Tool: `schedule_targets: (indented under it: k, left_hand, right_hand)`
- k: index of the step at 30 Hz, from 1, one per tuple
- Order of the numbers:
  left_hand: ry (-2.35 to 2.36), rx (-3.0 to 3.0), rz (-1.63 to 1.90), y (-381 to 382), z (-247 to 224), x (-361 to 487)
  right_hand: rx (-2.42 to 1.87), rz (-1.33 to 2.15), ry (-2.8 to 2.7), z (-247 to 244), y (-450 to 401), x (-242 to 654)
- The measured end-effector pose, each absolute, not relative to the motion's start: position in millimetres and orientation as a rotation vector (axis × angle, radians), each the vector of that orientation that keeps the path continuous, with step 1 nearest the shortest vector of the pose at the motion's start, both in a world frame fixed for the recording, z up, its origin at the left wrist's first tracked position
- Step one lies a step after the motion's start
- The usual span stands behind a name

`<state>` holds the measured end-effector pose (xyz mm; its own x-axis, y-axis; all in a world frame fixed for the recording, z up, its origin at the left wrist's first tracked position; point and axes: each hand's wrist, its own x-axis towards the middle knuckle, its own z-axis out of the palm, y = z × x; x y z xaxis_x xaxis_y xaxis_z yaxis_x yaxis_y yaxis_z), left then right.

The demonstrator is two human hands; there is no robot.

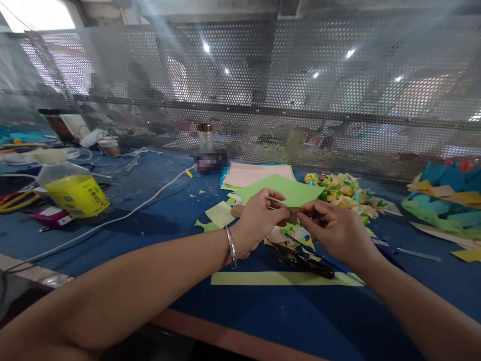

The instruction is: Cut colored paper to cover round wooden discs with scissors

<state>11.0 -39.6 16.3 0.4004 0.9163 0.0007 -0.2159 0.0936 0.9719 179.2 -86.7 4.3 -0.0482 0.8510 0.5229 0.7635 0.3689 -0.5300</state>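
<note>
Together, left hand (259,218) and right hand (336,228) pinch paper (293,215).

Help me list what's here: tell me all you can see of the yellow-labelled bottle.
The bottle looks like clear plastic, with a pale top and dark print on its yellow label. It rests on the blue tabletop at the left and appears tilted. A magenta box lies close by; contact is unclear. Nobody touches it.

Blue flat table (150,220); bright-green paper sheet (280,189); pale-green paper strip (263,279); yellow-label clear plastic btl (77,195), dk txt.
</note>
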Motion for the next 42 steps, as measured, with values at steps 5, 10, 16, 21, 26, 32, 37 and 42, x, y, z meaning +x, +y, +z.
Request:
schedule_targets:
  k: [5,10,16,21,26,32,37,42]
  left_hand:
    - [0.815,0.984,0.742,-46.3,20.7,12.2]
    - [0.776,0.961,0.732,-45.0,19.3,13.0]
    - [0.771,1.180,0.858,-35.4,10.3,12.8]
    - [0.833,1.478,0.848,-24.4,9.9,4.6]
    - [0.696,1.636,0.822,-15.7,7.6,-0.1]
    - [0.495,1.762,0.837,-16.4,5.7,-2.5]
    - [0.470,2.015,0.919,-26.2,14.6,-10.4]
    - [0.488,2.219,0.932,-27.8,17.3,-15.8]
  right_hand:
    - [-1.424,0.026,-1.865,8.6,-88.6,178.0]
    - [-1.397,-0.036,-1.876,8.2,-88.8,177.0]
    - [-1.366,-0.048,-1.892,5.2,-88.1,177.0]
    - [-1.384,-0.026,-1.898,9.2,-90.0,177.6]
    - [-1.414,0.039,-1.882,13.6,-91.4,177.8]
    - [-1.446,0.174,-1.814,11.1,-87.0,187.6]
    - [-1.432,0.248,-1.798,11.2,-87.2,188.4]
    - [-1.432,0.266,-1.794,15.2,-88.4,180.8]
